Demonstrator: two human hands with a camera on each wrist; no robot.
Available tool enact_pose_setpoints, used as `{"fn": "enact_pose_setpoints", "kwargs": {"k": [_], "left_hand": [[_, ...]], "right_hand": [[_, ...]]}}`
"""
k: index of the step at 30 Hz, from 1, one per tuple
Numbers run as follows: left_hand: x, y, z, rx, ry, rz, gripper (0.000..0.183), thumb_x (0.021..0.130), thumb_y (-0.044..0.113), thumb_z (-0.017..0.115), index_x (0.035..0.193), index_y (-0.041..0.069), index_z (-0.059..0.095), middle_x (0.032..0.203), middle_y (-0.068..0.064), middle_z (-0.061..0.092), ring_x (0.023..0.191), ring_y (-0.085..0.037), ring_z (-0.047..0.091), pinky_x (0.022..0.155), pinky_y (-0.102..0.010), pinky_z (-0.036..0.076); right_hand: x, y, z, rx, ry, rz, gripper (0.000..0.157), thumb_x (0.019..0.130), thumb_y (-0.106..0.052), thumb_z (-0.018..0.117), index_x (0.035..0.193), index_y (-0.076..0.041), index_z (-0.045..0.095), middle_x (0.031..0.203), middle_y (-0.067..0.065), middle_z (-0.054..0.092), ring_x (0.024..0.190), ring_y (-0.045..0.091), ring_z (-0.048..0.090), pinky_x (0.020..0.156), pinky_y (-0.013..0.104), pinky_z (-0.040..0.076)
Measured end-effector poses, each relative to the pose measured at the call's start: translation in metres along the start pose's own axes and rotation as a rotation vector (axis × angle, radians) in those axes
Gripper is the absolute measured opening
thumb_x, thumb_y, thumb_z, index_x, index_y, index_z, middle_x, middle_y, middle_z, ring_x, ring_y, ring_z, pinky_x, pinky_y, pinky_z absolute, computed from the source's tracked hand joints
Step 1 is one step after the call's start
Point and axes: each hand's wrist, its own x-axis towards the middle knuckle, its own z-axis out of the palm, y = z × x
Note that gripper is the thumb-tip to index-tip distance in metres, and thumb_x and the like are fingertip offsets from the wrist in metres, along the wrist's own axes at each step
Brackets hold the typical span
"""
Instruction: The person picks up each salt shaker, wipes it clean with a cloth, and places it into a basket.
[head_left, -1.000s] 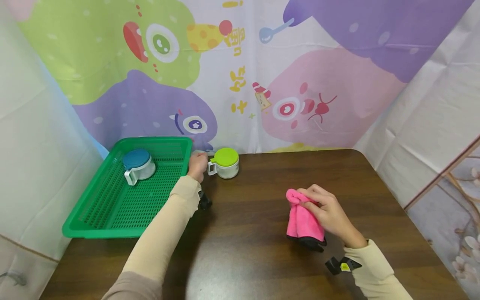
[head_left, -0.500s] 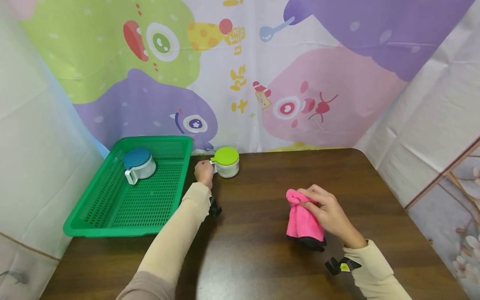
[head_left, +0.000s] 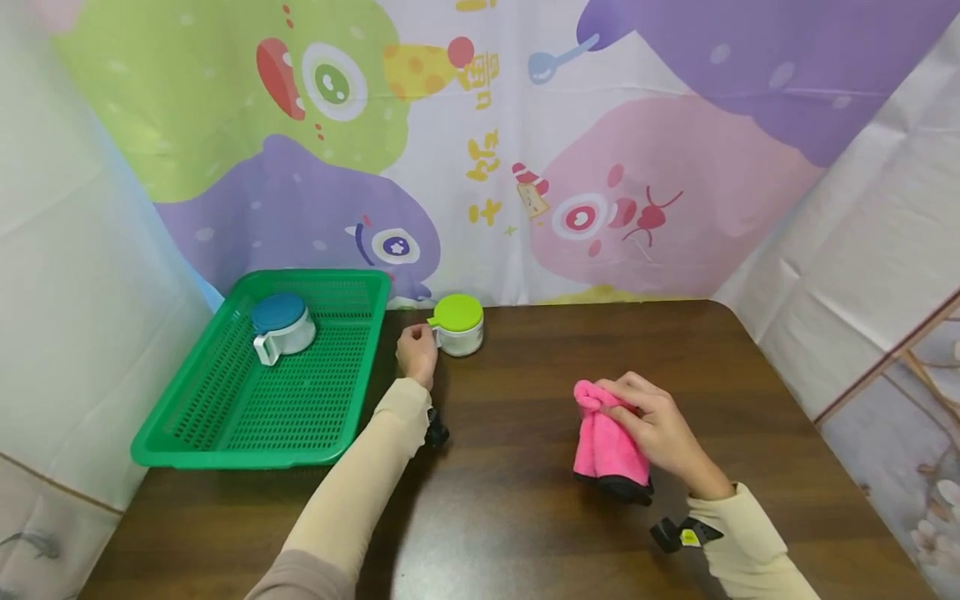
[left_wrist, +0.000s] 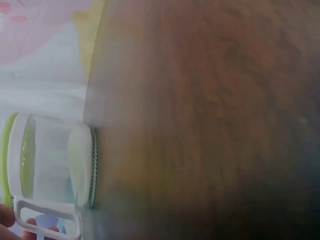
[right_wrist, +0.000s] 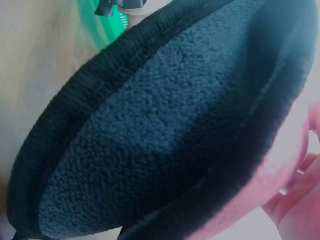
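My left hand (head_left: 417, 354) is at the white handle of a clear seasoning jar (head_left: 459, 337) with a lime-green lid. In the left wrist view, fingertips show through and beside the handle (left_wrist: 47, 220), and the jar's base (left_wrist: 90, 165) is at the wood tabletop. A pink cloth (head_left: 609, 446) with a black edge hangs folded from my right hand (head_left: 660, 421), which pinches its top. The cloth's dark inner side (right_wrist: 150, 130) fills most of the right wrist view, with part of that hand at the right edge.
A green plastic basket (head_left: 367, 375) stands on the left of the wooden table (head_left: 517, 517). Inside it, toward the back, sits a similar jar (head_left: 285, 325) with a blue lid. A printed curtain (head_left: 480, 258) hangs behind the table's far edge.
My left hand has moved right from beside the basket's rim to the handle of the green-lidded jar. The right hand stays in place with the pink cloth.
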Motion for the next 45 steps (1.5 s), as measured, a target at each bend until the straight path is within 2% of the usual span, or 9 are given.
{"fn": "enact_pose_setpoints", "kwargs": {"k": [6, 9, 15, 19, 25, 28, 34, 38, 45], "left_hand": [[0.0, -0.006, 0.0, 0.007, -0.044, 0.026, 0.034, 0.095, 0.029, 0.049, 0.114, 0.004, 0.062, 0.117, -0.018, 0.064, 0.109, -0.033, 0.057, 0.097, -0.045, 0.044], [0.001, -0.009, 0.0, 0.013, -0.065, 0.039, 0.034, 0.094, 0.03, 0.05, 0.109, 0.003, 0.064, 0.111, -0.017, 0.065, 0.101, -0.03, 0.058, 0.089, -0.041, 0.046], [0.005, -0.018, 0.0, -0.103, -0.146, 0.062, 0.026, 0.09, 0.023, 0.052, 0.088, 0.001, 0.065, 0.085, -0.009, 0.063, 0.081, -0.02, 0.054, 0.071, -0.026, 0.043], [0.009, -0.021, 0.0, -0.183, -0.219, 0.077, 0.025, 0.091, 0.017, 0.049, 0.087, 0.0, 0.066, 0.076, 0.0, 0.063, 0.073, -0.012, 0.055, 0.067, -0.02, 0.044], [0.008, -0.019, 0.0, -0.134, -0.323, 0.059, 0.028, 0.093, 0.02, 0.042, 0.079, 0.005, 0.061, 0.069, 0.004, 0.058, 0.067, -0.009, 0.052, 0.058, -0.02, 0.04], [0.006, -0.017, 0.001, -0.123, -0.361, 0.04, 0.03, 0.095, 0.021, 0.039, 0.075, 0.006, 0.056, 0.065, 0.003, 0.055, 0.064, -0.008, 0.053, 0.058, -0.022, 0.043], [0.005, -0.017, 0.002, -0.224, -0.387, -0.002, 0.031, 0.094, 0.016, 0.037, 0.08, 0.002, 0.06, 0.059, 0.005, 0.05, 0.056, -0.005, 0.047, 0.055, -0.02, 0.043], [0.003, -0.015, 0.003, -0.293, -0.385, -0.033, 0.028, 0.091, 0.016, 0.041, 0.077, 0.003, 0.061, 0.058, 0.005, 0.051, 0.053, -0.005, 0.045, 0.054, -0.02, 0.043], [0.001, -0.011, 0.003, -0.29, -0.397, -0.057, 0.027, 0.091, 0.02, 0.044, 0.069, 0.008, 0.056, 0.058, 0.005, 0.05, 0.051, -0.005, 0.045, 0.054, -0.021, 0.045]], "right_hand": [[-0.001, 0.002, 0.001, -0.001, 0.006, 0.013, 0.036, 0.081, 0.012, 0.065, 0.116, 0.004, 0.067, 0.09, 0.004, 0.061, 0.079, 0.003, 0.052, 0.063, 0.018, 0.046], [-0.001, 0.003, 0.002, 0.002, 0.006, 0.017, 0.036, 0.081, 0.012, 0.065, 0.116, 0.003, 0.067, 0.09, 0.003, 0.061, 0.08, 0.003, 0.052, 0.064, 0.017, 0.046], [-0.001, 0.003, 0.003, 0.002, 0.002, 0.004, 0.037, 0.08, 0.013, 0.064, 0.117, 0.005, 0.066, 0.089, 0.008, 0.062, 0.079, 0.004, 0.052, 0.062, 0.019, 0.045], [-0.002, 0.003, 0.002, 0.001, 0.006, 0.003, 0.038, 0.08, 0.014, 0.065, 0.117, 0.005, 0.067, 0.089, 0.008, 0.061, 0.078, 0.004, 0.051, 0.061, 0.019, 0.044], [-0.002, 0.003, 0.002, -0.007, 0.017, -0.003, 0.038, 0.078, 0.015, 0.066, 0.115, 0.006, 0.067, 0.089, 0.011, 0.061, 0.078, 0.004, 0.051, 0.062, 0.018, 0.044], [-0.002, 0.002, 0.002, 0.0, 0.015, -0.01, 0.039, 0.078, 0.015, 0.065, 0.116, 0.004, 0.067, 0.089, 0.01, 0.061, 0.079, 0.004, 0.051, 0.063, 0.017, 0.044], [-0.003, 0.001, 0.001, 0.003, 0.018, -0.004, 0.038, 0.079, 0.014, 0.065, 0.115, 0.006, 0.067, 0.089, 0.009, 0.062, 0.079, 0.003, 0.052, 0.063, 0.017, 0.044], [-0.003, 0.002, 0.001, 0.007, 0.019, -0.002, 0.038, 0.079, 0.014, 0.065, 0.116, 0.005, 0.067, 0.089, 0.01, 0.062, 0.079, 0.003, 0.052, 0.063, 0.018, 0.044], [-0.003, 0.004, 0.001, 0.007, 0.021, -0.004, 0.038, 0.079, 0.015, 0.065, 0.116, 0.005, 0.066, 0.089, 0.01, 0.061, 0.079, 0.003, 0.052, 0.063, 0.017, 0.044]]}}
